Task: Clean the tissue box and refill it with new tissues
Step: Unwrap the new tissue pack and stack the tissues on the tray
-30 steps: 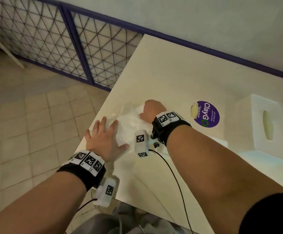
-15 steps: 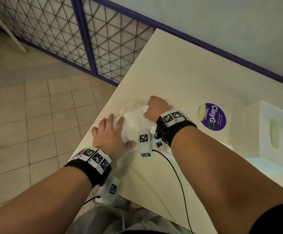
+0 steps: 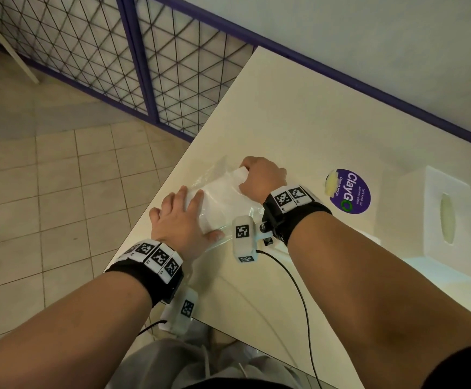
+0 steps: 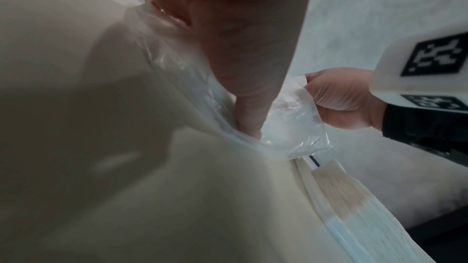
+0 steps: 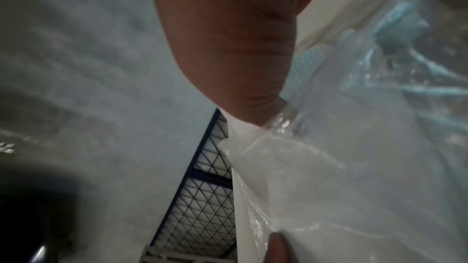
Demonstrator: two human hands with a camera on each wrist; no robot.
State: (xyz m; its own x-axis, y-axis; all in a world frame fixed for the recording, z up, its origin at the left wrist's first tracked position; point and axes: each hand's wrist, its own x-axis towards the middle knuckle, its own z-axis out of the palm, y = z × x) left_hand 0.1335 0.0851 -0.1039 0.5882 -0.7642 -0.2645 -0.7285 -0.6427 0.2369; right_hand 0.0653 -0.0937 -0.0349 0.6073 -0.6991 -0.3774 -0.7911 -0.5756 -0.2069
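Observation:
A tissue pack [image 3: 223, 197] in clear plastic wrap lies near the left edge of the cream table [image 3: 299, 113]. My left hand [image 3: 181, 217] presses flat on its near left end, fingers straight and thumb along the near edge. My right hand [image 3: 262, 175] is curled on the far right end and pinches the wrap [image 4: 293, 127], as the left wrist view shows. In the right wrist view the crinkled wrap [image 5: 354, 167] fills the right side under my hand [image 5: 240, 47]. The white tissue box [image 3: 431, 217] stands at the table's right edge, its oval slot facing up.
A round purple sticker [image 3: 351, 190] lies on the table between the pack and the box. The edges of a stack of white sheets [image 4: 354, 207] show beside the pack. A wire-mesh fence [image 3: 144, 66] and tiled floor [image 3: 46, 192] lie to the left.
Both hands keep their places on the pack. The head view has swung, so the hands sit further right in the frame. A little more of the pack's white end shows at the right hand.

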